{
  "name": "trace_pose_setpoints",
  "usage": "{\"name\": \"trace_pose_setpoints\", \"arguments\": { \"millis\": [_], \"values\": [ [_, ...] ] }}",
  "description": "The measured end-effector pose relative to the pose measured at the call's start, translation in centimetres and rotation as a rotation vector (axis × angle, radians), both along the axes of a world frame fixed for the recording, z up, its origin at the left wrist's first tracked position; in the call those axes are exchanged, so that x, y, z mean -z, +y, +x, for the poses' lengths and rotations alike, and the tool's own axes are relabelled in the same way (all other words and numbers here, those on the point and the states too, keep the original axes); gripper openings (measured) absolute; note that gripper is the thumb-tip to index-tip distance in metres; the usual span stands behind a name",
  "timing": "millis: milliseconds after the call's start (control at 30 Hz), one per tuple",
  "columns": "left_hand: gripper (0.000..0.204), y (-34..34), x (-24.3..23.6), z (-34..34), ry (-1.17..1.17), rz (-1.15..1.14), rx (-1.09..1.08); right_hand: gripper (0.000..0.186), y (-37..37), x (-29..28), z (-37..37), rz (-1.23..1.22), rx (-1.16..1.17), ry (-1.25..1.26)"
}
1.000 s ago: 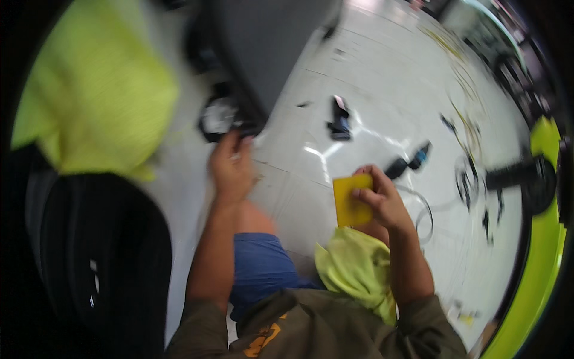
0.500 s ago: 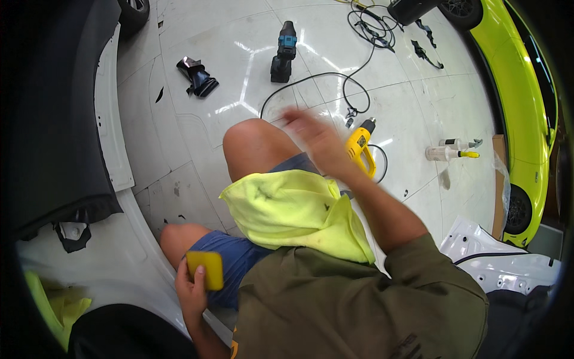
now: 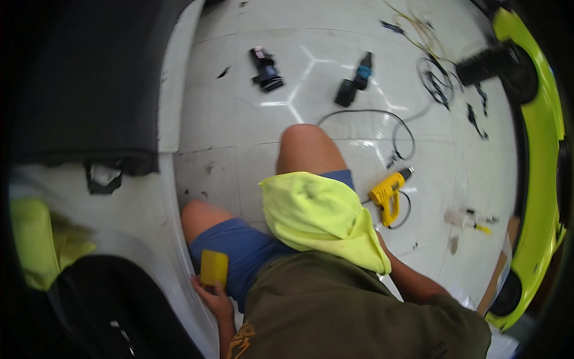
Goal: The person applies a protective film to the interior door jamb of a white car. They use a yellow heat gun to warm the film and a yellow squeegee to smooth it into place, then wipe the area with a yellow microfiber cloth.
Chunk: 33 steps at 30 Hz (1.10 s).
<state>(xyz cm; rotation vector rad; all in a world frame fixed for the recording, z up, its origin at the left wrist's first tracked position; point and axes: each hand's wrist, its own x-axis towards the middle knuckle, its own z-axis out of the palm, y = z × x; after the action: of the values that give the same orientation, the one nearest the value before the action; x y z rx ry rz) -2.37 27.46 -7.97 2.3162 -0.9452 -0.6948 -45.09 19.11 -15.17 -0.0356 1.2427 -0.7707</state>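
Observation:
A small yellow squeegee card [image 3: 214, 267] with rounded corners is held by its lower edge in my left hand [image 3: 216, 297], over the left leg of my blue shorts. My right forearm [image 3: 412, 276] runs up beside a bright yellow-green cloth [image 3: 317, 209] draped over my right thigh. The cloth's edge hides my right hand, so its fingers do not show. On the floor past the cloth, a yellow heat gun [image 3: 388, 194] lies nearest to that arm.
A black and teal cordless tool [image 3: 361, 73] and a crumpled dark film piece [image 3: 266, 70] lie ahead. Black cable [image 3: 412, 134] loops across the tiles. Spray bottles [image 3: 469, 219] lie right, near a lime car [image 3: 541, 161]. A dark panel [image 3: 89, 84] and another cloth [image 3: 33, 239] are left.
My right hand has swung down and back from above my knee, out of sight behind the cloth. The view has shifted left. My left hand still holds the squeegee card.

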Motion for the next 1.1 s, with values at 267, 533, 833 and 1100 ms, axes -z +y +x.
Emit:
{"name": "trace_pose_setpoints", "arguments": {
  "millis": [267,533,833,1100],
  "values": [
    [0.092,4.6,2.4,-0.6,-0.065,0.025,-0.095,0.038,-20.7,-4.8,2.9,-0.954,-0.134,0.902],
    [0.077,4.1,4.1,-2.1,-0.081,-0.061,-0.153,0.061,-16.0,-8.5,28.6,-1.668,-1.465,0.362],
    [0.055,4.8,5.9,-1.5,0.118,0.133,-0.232,0.051,-11.7,-3.9,31.5,-2.08,-1.447,0.56],
    [0.043,1.5,4.8,-2.7,0.688,-0.117,-0.467,0.035,-16.7,-4.5,26.4,-1.653,-1.426,0.453]
  ]
}}
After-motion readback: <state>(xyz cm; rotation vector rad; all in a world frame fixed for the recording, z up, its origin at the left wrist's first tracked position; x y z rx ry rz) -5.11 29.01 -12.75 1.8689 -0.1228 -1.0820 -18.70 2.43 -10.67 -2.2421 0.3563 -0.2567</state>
